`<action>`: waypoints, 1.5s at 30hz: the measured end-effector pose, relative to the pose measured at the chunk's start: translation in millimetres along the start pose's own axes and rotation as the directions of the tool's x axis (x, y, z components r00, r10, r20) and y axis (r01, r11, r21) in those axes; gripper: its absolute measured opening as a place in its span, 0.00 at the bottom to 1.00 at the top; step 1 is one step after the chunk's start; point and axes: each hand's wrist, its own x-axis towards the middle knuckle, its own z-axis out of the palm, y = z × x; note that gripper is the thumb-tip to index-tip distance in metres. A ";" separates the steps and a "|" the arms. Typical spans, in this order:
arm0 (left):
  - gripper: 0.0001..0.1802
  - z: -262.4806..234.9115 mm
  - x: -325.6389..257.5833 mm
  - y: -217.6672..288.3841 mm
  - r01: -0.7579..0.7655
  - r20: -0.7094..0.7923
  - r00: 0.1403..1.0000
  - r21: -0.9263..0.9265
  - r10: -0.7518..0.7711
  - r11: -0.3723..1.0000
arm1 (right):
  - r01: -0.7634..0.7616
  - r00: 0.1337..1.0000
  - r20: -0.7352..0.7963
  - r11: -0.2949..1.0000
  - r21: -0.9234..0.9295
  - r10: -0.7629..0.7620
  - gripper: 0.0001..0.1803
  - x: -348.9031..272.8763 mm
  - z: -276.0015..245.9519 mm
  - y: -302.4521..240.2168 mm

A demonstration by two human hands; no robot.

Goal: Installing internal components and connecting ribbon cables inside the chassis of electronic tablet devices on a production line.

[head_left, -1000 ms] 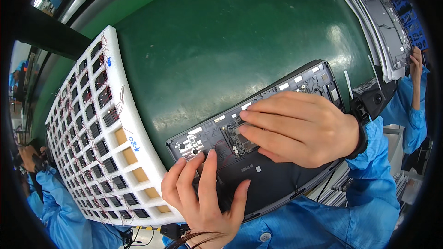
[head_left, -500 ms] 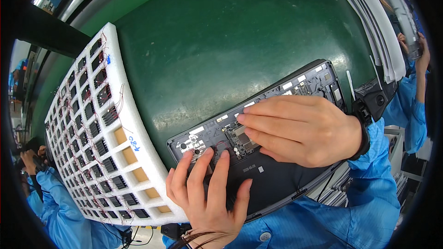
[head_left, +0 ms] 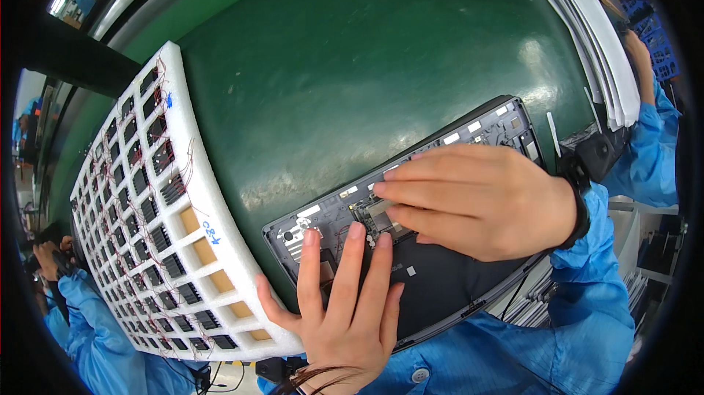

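Observation:
A dark grey laptop-like casing point(head_left: 469, 278) lies at a slant before me, its inner side up, with a circuit board point(head_left: 381, 220), white pads and thin wires along its far half. My left hand point(head_left: 345, 314) is open, fingers spread, with the fingertips on the casing's left part, just beside the board. My right hand point(head_left: 484, 201) lies over the middle of the casing, its fingers stretched out side by side and their tips on the board. The right thumb is mostly hidden under the palm, and so is part of the board.
A white foam tray point(head_left: 233, 237) stands at the left, with black wired parts in many pockets. The green mat point(head_left: 315, 65) stretches behind the casing. White sheets point(head_left: 587, 50) are stacked at the far right, with a thin white strip point(head_left: 553, 133) nearer. Co-workers in blue sleeves point(head_left: 653, 160) flank both sides.
My left hand has shifted slightly right along the casing, its fingers straighter and its thumb-side closer to the board. My right hand has barely moved. At the right, the co-worker's held panel has gone out of view.

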 end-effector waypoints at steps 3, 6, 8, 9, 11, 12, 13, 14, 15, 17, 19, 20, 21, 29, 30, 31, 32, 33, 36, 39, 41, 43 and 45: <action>0.26 3.0 0.3 -0.3 -0.039 0.021 0.999 0.040 0.038 0.998 | -0.055 0.992 -0.101 0.983 0.178 0.074 0.18 1.7 -22.7 16.2; 0.27 -4.9 4.2 1.0 -0.016 0.082 0.997 0.052 0.012 0.999 | -0.205 0.974 -0.056 0.961 0.185 0.219 0.16 -4.6 -47.2 30.1; 0.28 -3.6 4.7 1.3 -0.026 0.079 0.997 0.053 0.022 0.998 | -0.245 0.967 -0.014 0.948 0.205 0.253 0.17 -12.0 -48.6 42.6; 0.28 -3.0 5.1 1.6 -0.031 0.079 0.997 0.065 0.026 0.997 | -0.228 0.973 0.007 0.949 0.217 0.232 0.17 -14.9 -47.5 47.6; 0.28 -0.1 4.0 0.5 -0.045 0.077 0.996 0.073 0.039 0.996 | -0.224 0.973 0.104 0.941 0.252 0.204 0.22 -19.1 -47.8 54.1; 0.28 2.9 2.8 -0.7 -0.053 0.068 0.997 0.073 0.048 0.996 | -0.230 0.972 0.104 0.942 0.245 0.210 0.22 -20.3 -49.5 53.4; 0.28 4.7 2.2 -1.0 -0.061 0.059 0.997 0.071 0.056 0.996 | -0.273 0.958 0.158 0.933 0.233 0.240 0.24 -21.4 -51.3 52.1; 0.28 4.8 2.1 -0.5 -0.068 0.056 0.996 0.066 0.065 0.995 | -0.315 0.939 0.211 0.924 0.218 0.271 0.26 -22.6 -53.4 51.1; 0.28 4.3 1.6 -0.9 -0.056 0.070 0.996 0.072 0.051 0.996 | -0.291 0.940 0.240 0.936 0.197 0.241 0.34 -23.3 -53.6 55.6; 0.28 4.6 0.6 -2.1 -0.044 0.082 0.996 0.076 0.037 0.996 | -0.329 0.931 0.225 0.927 0.177 0.287 0.36 -23.4 -48.1 58.1; 0.28 4.2 0.2 -2.7 -0.045 0.090 0.995 0.073 0.038 0.996 | -0.365 0.918 0.231 0.914 0.177 0.322 0.41 -24.5 -46.5 60.2; 0.28 4.7 0.1 -2.7 -0.049 0.089 0.995 0.070 0.043 0.996 | -0.368 0.917 0.231 0.914 0.173 0.326 0.41 -25.0 -46.0 60.5; 0.28 5.5 -0.1 -3.1 -0.051 0.081 0.996 0.079 0.045 0.996 | -0.380 0.913 0.228 0.909 0.173 0.338 0.40 -24.8 -44.6 61.2; 0.27 1.2 3.0 0.2 -0.037 0.086 0.996 0.070 0.031 0.997 | -0.463 0.877 0.252 0.859 0.219 0.408 0.37 -28.3 -39.3 67.6; 0.27 1.2 4.1 0.4 -0.029 0.093 0.995 0.066 0.022 0.997 | -0.455 0.882 0.239 0.865 0.213 0.405 0.37 -28.5 -39.0 68.3; 0.27 1.2 4.7 0.8 -0.020 0.100 0.995 0.063 0.014 0.998 | -0.447 0.887 0.226 0.870 0.207 0.402 0.37 -28.7 -39.1 69.0; 0.27 1.9 4.2 0.9 -0.023 0.099 0.995 0.064 0.016 0.998 | -0.447 0.887 0.224 0.870 0.206 0.403 0.37 -28.8 -39.9 69.4; 0.28 3.1 3.8 1.2 -0.024 0.093 0.995 0.075 0.017 0.997 | -0.425 0.902 0.188 0.878 0.222 0.389 0.35 -29.2 -43.2 69.1; 0.28 5.2 3.5 2.4 -0.037 0.076 0.997 0.095 0.029 0.995 | -0.466 0.880 0.081 0.818 0.337 0.468 0.24 -32.6 -63.4 65.3; 0.28 7.3 1.9 2.7 -0.047 0.062 0.997 0.122 0.040 0.991 | -0.484 0.871 0.057 0.831 0.275 0.488 0.12 -40.3 -79.5 46.5; 0.29 8.0 2.5 2.0 -0.041 0.055 0.998 0.146 0.034 0.988 | -0.466 0.881 0.024 0.860 0.209 0.472 0.10 -40.6 -69.0 30.9; 0.30 8.6 4.0 7.8 -0.031 0.023 0.999 0.168 0.027 0.985 | -0.490 0.865 -0.026 0.856 0.164 0.500 0.11 -42.3 -57.5 13.4; 0.31 14.0 6.4 14.2 -0.013 -0.011 1.000 0.174 0.015 0.985 | -0.472 0.879 -0.026 0.876 0.094 0.476 0.12 -46.6 -48.8 0.2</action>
